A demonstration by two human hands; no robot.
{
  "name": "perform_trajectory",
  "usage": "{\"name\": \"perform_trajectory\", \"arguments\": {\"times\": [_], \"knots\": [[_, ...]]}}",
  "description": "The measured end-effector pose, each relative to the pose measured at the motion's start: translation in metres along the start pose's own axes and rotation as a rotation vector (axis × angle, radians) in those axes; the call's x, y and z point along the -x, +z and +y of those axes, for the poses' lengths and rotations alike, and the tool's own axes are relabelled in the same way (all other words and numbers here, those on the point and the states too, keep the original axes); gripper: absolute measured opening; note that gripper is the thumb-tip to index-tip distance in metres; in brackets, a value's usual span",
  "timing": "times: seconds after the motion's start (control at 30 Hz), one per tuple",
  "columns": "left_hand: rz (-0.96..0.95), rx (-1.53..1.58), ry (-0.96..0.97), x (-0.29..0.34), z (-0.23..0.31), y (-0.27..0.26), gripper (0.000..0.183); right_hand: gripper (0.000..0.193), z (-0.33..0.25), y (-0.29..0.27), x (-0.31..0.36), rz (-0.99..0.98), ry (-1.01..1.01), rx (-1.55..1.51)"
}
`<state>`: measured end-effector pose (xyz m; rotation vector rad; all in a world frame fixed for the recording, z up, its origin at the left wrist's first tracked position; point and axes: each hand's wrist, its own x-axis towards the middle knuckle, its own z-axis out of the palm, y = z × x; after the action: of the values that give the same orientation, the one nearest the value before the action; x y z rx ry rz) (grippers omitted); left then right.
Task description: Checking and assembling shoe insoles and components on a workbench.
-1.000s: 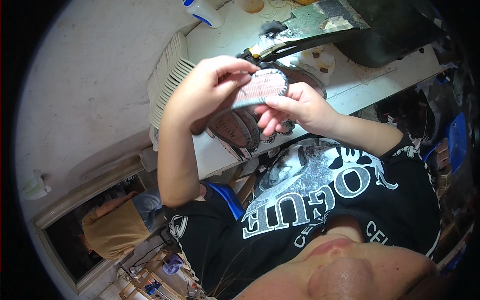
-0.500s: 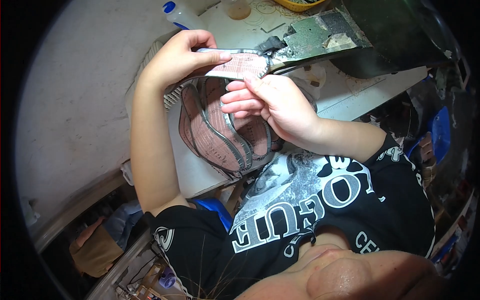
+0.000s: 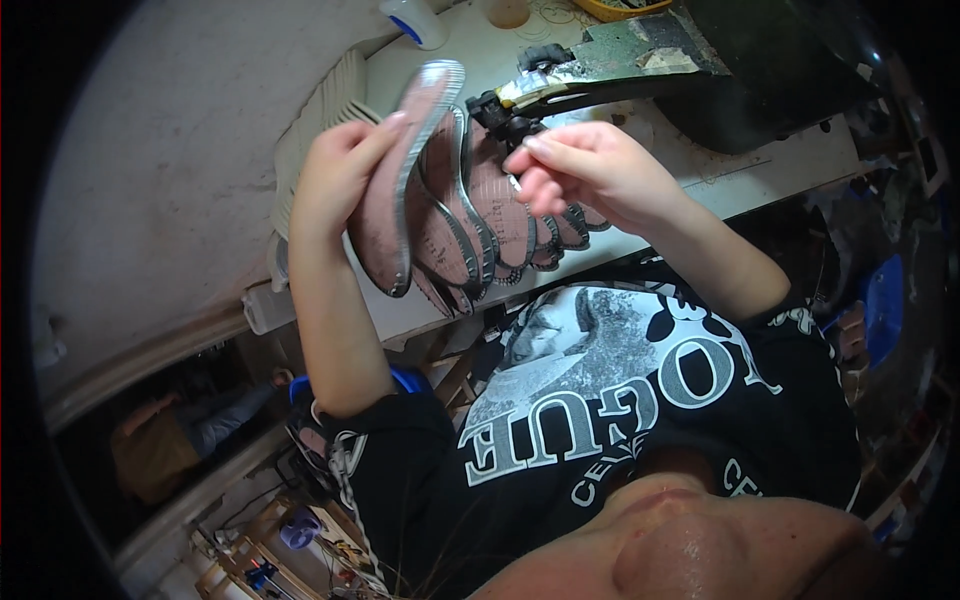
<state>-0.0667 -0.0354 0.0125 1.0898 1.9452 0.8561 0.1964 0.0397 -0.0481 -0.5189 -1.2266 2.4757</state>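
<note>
My left hand (image 3: 345, 180) is closed around a pink shoe insole (image 3: 392, 195) with a dark, pleated edge strip. This insole is tilted on end, its pale tip pointing up and away. Just right of the machine head (image 3: 505, 118), my right hand (image 3: 600, 170) has its thumb and index finger pinched and the other fingers curled. Whether anything tiny sits in that pinch cannot be made out. Below and between both hands, several similar edged insoles (image 3: 505, 215) overlap in a bunch on the white table (image 3: 435, 95).
The green machine arm (image 3: 640, 55) reaches in from the far right. Pale stacked sole-shaped pieces (image 3: 325, 120) lean along the wall at left. A white bottle with blue (image 3: 415, 22) and a yellow basket (image 3: 615, 8) are at the back. Another person (image 3: 160, 445) shows at lower left.
The insole has come away from the machine head, moved left and turned from lying flat to standing tilted in my left hand. My right hand has let go of its edge and drawn right.
</note>
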Motion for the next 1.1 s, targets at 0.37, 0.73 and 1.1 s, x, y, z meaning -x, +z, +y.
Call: {"name": "perform_trajectory", "arguments": {"times": [0.37,0.73,1.1], "knots": [[0.452,0.618,-0.033,0.103,-0.121,-0.006,0.038,0.015,0.069,0.048,0.056,0.000,0.050,0.407],[0.402,0.461,-0.096,0.132,-0.218,0.003,0.074,0.069,0.139,0.092,0.045,0.267,-0.163,0.938],[0.551,0.372,-0.086,0.208,-0.275,0.049,0.076,0.087,0.169,0.168,0.010,0.114,0.034,0.908]]}}
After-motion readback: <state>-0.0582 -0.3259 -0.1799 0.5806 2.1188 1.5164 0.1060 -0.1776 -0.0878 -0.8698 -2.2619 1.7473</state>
